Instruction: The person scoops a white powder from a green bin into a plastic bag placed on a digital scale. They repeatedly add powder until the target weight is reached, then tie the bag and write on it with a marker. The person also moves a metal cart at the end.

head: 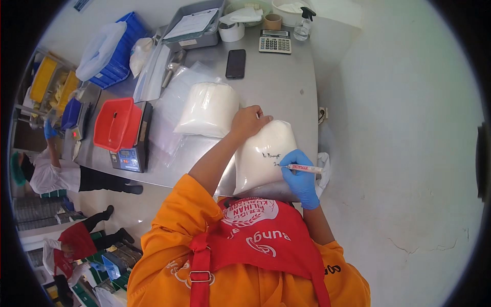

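Observation:
A clear plastic bag of white powder [261, 169] lies on the steel table's near edge, with black handwriting on its face. My right hand [299, 176], in a blue glove, grips a white marker pen [307, 168] whose tip is at the writing. Bare and ungloved, my left hand [251, 121] rests at the top left of this bag, its fingers bent over the corner. Just left of that hand is a second filled bag [209, 109], lying on flat empty plastic bags [168, 107].
Left on the table, a red plastic basket [117, 124] sits on a digital scale [130, 157]. Farther back are a phone [235, 64], a calculator [275, 41], a spray bottle [303, 28] and a grey tray [184, 42]. A wall borders the right side. Two people stand at left.

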The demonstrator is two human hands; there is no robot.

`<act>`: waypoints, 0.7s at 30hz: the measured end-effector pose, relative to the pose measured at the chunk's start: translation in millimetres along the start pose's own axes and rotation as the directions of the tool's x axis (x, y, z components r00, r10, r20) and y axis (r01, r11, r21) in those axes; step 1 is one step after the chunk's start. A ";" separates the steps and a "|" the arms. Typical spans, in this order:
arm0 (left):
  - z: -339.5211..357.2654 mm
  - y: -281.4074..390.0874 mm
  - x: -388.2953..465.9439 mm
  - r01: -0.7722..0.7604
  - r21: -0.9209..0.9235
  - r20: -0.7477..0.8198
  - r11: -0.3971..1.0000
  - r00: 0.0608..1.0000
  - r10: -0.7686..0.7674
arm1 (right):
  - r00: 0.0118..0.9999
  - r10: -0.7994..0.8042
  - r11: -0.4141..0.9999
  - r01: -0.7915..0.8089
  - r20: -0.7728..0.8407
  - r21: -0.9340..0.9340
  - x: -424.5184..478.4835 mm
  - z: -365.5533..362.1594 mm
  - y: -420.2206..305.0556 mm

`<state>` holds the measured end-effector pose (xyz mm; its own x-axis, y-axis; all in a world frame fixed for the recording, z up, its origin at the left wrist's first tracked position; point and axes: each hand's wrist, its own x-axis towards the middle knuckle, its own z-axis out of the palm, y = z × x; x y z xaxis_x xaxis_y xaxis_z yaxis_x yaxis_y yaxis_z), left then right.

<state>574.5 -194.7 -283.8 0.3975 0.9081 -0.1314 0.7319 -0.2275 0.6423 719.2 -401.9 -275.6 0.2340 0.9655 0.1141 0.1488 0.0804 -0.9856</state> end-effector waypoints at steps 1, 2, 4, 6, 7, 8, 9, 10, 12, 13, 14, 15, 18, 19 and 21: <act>0.2 -0.9 0.0 -0.006 -0.010 -0.009 1.000 1.000 0.006 | 1.000 -0.003 0.999 0.004 -0.027 0.048 -0.2 0.2 2.1; 1.0 -1.5 0.3 0.003 -0.013 -0.002 1.000 1.000 -0.003 | 0.999 0.031 0.993 -0.027 -0.036 0.112 -0.7 -0.4 4.4; 1.9 -2.9 1.1 -0.033 -0.007 -0.011 0.999 0.999 0.033 | 1.000 0.007 0.999 -0.008 0.005 0.048 -0.7 -1.2 8.1; 2.3 -3.3 1.2 -0.039 0.003 -0.011 0.999 0.999 0.039 | 1.000 0.001 0.999 -0.001 0.008 0.049 -0.6 -2.3 9.8; 2.2 -3.1 1.1 -0.036 0.002 -0.014 0.999 0.999 0.036 | 1.000 -0.013 0.997 0.014 -0.019 0.071 -0.7 -3.0 10.1; 2.3 -2.8 0.8 -0.026 0.003 -0.014 1.000 1.000 0.026 | 1.000 0.003 0.995 0.000 -0.030 0.099 -0.7 -3.5 10.0; 2.2 -2.3 0.6 -0.027 -0.004 -0.005 1.000 1.000 0.027 | 1.000 -0.021 0.997 0.022 -0.017 0.072 -0.9 -4.1 9.8; 1.6 -1.9 0.5 -0.021 -0.007 0.006 1.000 1.000 0.021 | 1.000 -0.018 0.998 0.017 0.012 0.056 -1.0 -4.5 9.3; 0.6 -1.0 0.1 -0.015 -0.003 0.012 1.000 1.000 0.015 | 1.000 -0.005 0.999 0.004 0.022 0.045 -2.1 -5.0 8.3; 0.2 -0.7 0.0 -0.015 0.002 0.011 1.000 1.000 0.015 | 1.000 0.008 0.999 -0.008 0.003 0.049 -2.6 -5.0 8.2; 0.1 -0.6 -0.3 -0.014 0.006 0.013 1.000 1.000 0.014 | 0.999 0.038 0.997 -0.036 -0.018 0.074 -3.2 -4.9 8.3; 0.1 -0.6 -0.4 -0.018 0.003 0.013 1.000 1.000 0.018 | 0.999 0.033 0.997 -0.030 -0.040 0.068 -3.3 -4.7 8.7; 0.5 -1.1 -0.9 -0.013 -0.003 0.014 1.000 1.000 0.013 | 0.994 0.058 0.987 -0.044 -0.094 0.153 -2.4 -3.9 11.6; 0.6 -1.4 -1.0 0.000 -0.008 0.018 1.000 1.000 0.000 | 0.992 0.070 0.978 -0.047 -0.108 0.204 -1.2 -3.7 12.7; 0.6 -1.8 -1.0 0.006 -0.008 0.023 1.000 1.000 -0.006 | 0.988 0.091 0.967 -0.057 -0.125 0.248 1.9 -2.7 14.5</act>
<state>573.1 -195.4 -285.3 0.4059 0.9010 -0.1528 0.7298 -0.2190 0.6476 724.4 -399.5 -289.4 0.3644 0.9304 0.0390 -0.1082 0.0840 -0.9906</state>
